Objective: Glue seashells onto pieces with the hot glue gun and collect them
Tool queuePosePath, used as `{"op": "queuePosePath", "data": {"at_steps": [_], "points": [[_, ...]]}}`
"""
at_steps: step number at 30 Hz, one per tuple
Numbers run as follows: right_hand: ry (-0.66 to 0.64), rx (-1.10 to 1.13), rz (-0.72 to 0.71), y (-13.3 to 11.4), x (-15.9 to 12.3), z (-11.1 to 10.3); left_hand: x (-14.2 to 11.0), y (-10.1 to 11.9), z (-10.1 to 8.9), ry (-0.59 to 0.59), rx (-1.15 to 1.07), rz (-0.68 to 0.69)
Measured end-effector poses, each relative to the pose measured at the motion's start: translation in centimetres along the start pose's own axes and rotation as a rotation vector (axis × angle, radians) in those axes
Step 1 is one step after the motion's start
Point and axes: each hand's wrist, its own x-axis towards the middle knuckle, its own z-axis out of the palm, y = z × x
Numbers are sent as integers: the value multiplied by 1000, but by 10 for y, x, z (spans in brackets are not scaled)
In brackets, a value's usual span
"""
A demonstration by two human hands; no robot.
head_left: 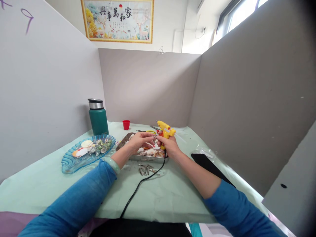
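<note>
My right hand (170, 146) is wrapped round a yellow glue gun (166, 129), its nozzle pointing up and to the left and a black cord (145, 179) running down from its handle. Thumb and fingers of my left hand (140, 141) pinch a small thing close to my right fingertips; it is too small to name. Both hands hover over a metal tray (138, 158) filled with seashells (151, 151), partly covered by my hands. In front of the tray lies a small pile of silvery metal clips (146, 170).
At left, a blue glass dish (71, 166) holds shells, beside a green bottle (98, 120). Behind the tray are a red cup (126, 124) and scissors (155, 128). A black flat object (209, 168) and a clear plastic bag (204, 151) lie at right. Grey partitions (150, 85) enclose the table.
</note>
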Motion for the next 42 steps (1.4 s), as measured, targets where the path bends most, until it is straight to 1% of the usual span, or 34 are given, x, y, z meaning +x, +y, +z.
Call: {"op": "queuePosePath", "data": {"at_steps": [3, 5, 9, 13, 17, 20, 22, 24, 29, 31, 36, 42], "points": [[-8, -9, -5, -1, -1, 0, 1, -1, -2, 13, -64, -26], [-30, -24, -11, -1, -2, 1, 2, -2, -4, 22, -105, -82], [-58, -29, -40, -1, -3, 1, 2, -3, -6, -34, -157, -199], [-96, -13, -57, 0, -3, 0, 2, -2, -7, -65, -170, -296], [-131, -26, -73, 2, -2, -1, 2, -1, -8, -84, -190, -335], [-109, -21, -87, 4, -1, -2, 4, -1, -12, -73, -232, -307], [-114, -15, -93, 3, -1, -2, 6, 1, -16, -40, -281, -261], [-148, -18, -87, 1, -2, -2, 8, 2, -20, 13, -331, -213], [-274, -24, -39, -2, -4, -6, 10, 11, -28, 194, -394, -107], [-314, -37, -12, -3, -5, -7, 10, 15, -30, 239, -411, -79], [-392, -102, 33, -7, -6, -8, 10, 18, -36, 231, -412, -25], [-407, -99, 45, -9, -8, -5, 10, 16, -37, 210, -374, 53]]}}
